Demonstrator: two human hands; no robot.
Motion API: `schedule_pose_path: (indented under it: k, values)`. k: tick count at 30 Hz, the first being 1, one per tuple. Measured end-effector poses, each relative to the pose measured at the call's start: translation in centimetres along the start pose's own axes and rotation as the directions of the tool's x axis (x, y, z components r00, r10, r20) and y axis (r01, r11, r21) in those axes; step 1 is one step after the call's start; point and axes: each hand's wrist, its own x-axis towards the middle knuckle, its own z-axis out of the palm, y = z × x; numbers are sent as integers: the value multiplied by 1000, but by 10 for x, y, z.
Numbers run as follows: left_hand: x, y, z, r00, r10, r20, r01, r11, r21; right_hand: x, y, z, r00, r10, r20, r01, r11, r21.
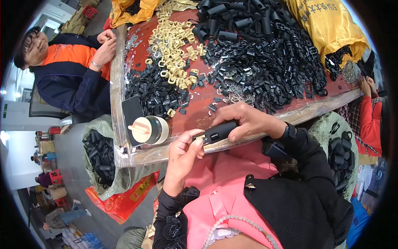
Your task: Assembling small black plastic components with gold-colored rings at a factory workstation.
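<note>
Over the table's front edge I hold a black tube-shaped plastic housing [222,131] with a slot in its side. My right hand [253,119] is closed round its thicker end, thumb below and fingers above. At the narrower left end, my left hand [182,157] pinches a small cream plastic piece [200,137] against the housing; the fingers partly hide it. Beyond my hands lie a heap of small black plastic parts [265,66], a strip of cream ring-shaped pieces [174,54] and bigger black tubes [242,18].
A lidded jar [159,129] and a dark flat phone-like slab [133,112] stand at the table's left corner. Sacks of black parts [99,159] [342,153] flank me. A yellow sack [327,25] lies far right. Co-workers sit left [74,70] and right [370,120].
</note>
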Motion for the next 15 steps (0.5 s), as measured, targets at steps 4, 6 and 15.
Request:
schedule_pose_path:
  k: [4, 6, 15]
  values:
    - [1, -2, 1, 998, -43, -40, 43, 999, -16, -1, -4, 11, 993, -89, -71, 76, 983, -169]
    - [2, -2, 1, 997, -69, -32, 68, 997, -34, -3, -7, 15, 994, -80, -76, 64, 980, -190]
    - [5, -12, -2, 977, -214, 21, 215, 968, -130, -11, 6, 43, 978, -4, -209, -25, 990, -136]
